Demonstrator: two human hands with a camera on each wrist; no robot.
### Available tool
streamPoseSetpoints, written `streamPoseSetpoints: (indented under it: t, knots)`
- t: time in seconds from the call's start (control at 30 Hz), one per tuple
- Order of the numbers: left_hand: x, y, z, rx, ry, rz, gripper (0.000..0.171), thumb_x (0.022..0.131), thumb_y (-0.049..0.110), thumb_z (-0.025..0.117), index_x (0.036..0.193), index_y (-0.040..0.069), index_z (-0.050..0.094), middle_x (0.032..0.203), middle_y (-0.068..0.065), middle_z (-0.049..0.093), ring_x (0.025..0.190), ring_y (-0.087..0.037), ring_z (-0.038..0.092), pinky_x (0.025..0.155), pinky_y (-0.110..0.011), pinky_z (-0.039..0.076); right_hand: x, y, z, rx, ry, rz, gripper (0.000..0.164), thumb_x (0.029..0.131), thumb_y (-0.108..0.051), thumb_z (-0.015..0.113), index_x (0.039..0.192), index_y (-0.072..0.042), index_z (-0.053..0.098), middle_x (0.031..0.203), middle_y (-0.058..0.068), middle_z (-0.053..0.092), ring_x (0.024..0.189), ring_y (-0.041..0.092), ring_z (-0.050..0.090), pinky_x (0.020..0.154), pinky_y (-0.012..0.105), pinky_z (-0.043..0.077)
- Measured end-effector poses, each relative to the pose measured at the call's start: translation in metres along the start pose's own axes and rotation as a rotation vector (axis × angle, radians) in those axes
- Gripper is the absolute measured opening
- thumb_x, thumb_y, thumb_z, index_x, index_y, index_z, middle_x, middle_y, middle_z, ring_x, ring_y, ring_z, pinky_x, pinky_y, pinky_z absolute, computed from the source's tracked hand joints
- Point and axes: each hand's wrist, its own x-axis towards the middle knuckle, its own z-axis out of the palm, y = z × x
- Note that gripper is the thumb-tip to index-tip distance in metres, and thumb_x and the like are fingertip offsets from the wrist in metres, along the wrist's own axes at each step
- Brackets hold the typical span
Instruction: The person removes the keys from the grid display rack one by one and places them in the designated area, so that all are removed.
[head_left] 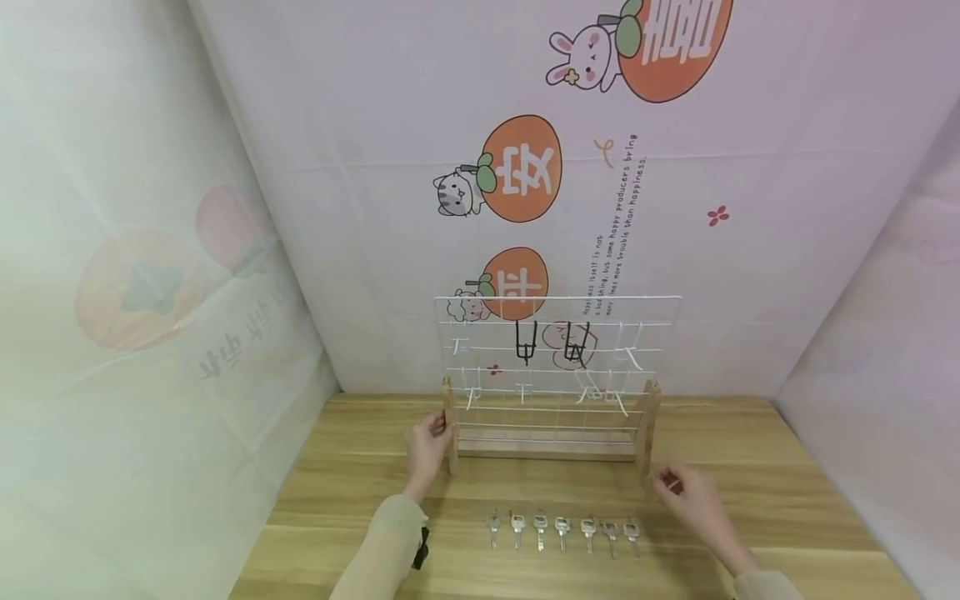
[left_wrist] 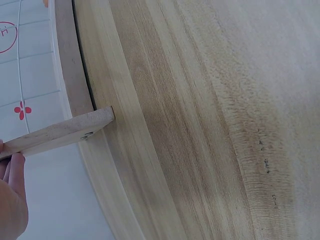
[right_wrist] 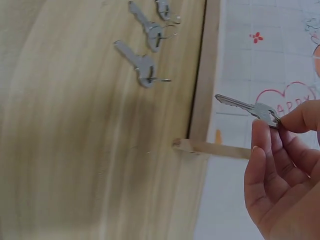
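Note:
On the table stands a white wire grid rack [head_left: 558, 297] between two wooden uprights. My left hand [head_left: 427, 446] grips the left upright [left_wrist: 65, 131], with fingertips along its edge in the left wrist view. My right hand [head_left: 688, 493] is near the foot of the right upright [head_left: 646, 429]. Between its thumb and fingers it pinches a silver key [right_wrist: 260, 111] by the ring at its head, the blade pointing away from the palm. Several more keys with wire rings, such as this key [head_left: 562, 527], lie in a row on the table before the rack.
Two black hooks [head_left: 526, 350] and several white hooks [head_left: 522, 390] hang on the grid. A wooden crossbar [head_left: 551, 455] joins the uprights low down. Behind the wood-grain table [head_left: 360, 500] hangs a pale printed cloth [head_left: 390, 250], with more cloth at both sides.

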Motion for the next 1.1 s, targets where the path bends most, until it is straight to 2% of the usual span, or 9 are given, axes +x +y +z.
streamPoseSetpoints:
  t: [0.33, 0.67, 0.83, 0.97, 1.1]
  knots:
    - [0.000, -0.001, -0.001, 0.010, -0.006, 0.002, 0.026, 0.086, -0.003, 0.072, 0.111, -0.009, 0.069, 0.105, -0.027, 0.073, 0.094, -0.037, 0.074, 0.079, -0.032, 0.066, -0.008, 0.028, 0.011, -0.029, -0.174, 0.078, 0.011, 0.087, -0.008, 0.067, 0.095, -0.001, 0.069, 0.084, 0.004, 0.071, 0.071, 0.005, 0.060, 0.060, 0.014, 0.054]
    - [0.003, 0.000, -0.001, 0.005, -0.003, 0.007, 0.026, 0.085, -0.004, 0.072, 0.110, -0.010, 0.069, 0.104, -0.028, 0.073, 0.093, -0.037, 0.074, 0.079, -0.032, 0.066, -0.013, 0.038, 0.014, -0.002, -0.236, 0.058, 0.003, 0.085, -0.007, 0.068, 0.087, -0.005, 0.066, 0.078, 0.001, 0.068, 0.065, -0.001, 0.052, 0.055, 0.014, 0.049]
    - [0.002, 0.000, 0.000, 0.001, 0.000, 0.015, 0.026, 0.084, -0.005, 0.072, 0.109, -0.010, 0.069, 0.104, -0.029, 0.073, 0.093, -0.038, 0.074, 0.079, -0.033, 0.066, -0.013, 0.045, 0.017, 0.006, -0.265, 0.049, 0.003, 0.085, -0.008, 0.067, 0.083, -0.007, 0.066, 0.074, -0.001, 0.064, 0.060, -0.002, 0.047, 0.052, 0.014, 0.045]
    - [0.002, -0.002, 0.000, -0.004, -0.001, 0.016, 0.025, 0.084, -0.005, 0.072, 0.108, -0.010, 0.069, 0.103, -0.029, 0.073, 0.092, -0.038, 0.074, 0.079, -0.033, 0.066, -0.013, 0.050, 0.021, 0.001, -0.266, 0.010, 0.005, 0.084, -0.006, 0.066, 0.080, -0.007, 0.065, 0.070, -0.003, 0.061, 0.058, -0.003, 0.043, 0.049, 0.014, 0.041]
    - [0.001, -0.002, 0.000, -0.001, -0.004, 0.025, 0.025, 0.084, -0.004, 0.072, 0.108, -0.010, 0.069, 0.103, -0.029, 0.073, 0.092, -0.038, 0.074, 0.079, -0.033, 0.066, -0.014, 0.053, 0.023, 0.014, -0.283, 0.013, 0.005, 0.085, -0.007, 0.065, 0.081, -0.005, 0.065, 0.071, -0.001, 0.061, 0.057, -0.003, 0.043, 0.048, 0.014, 0.042]
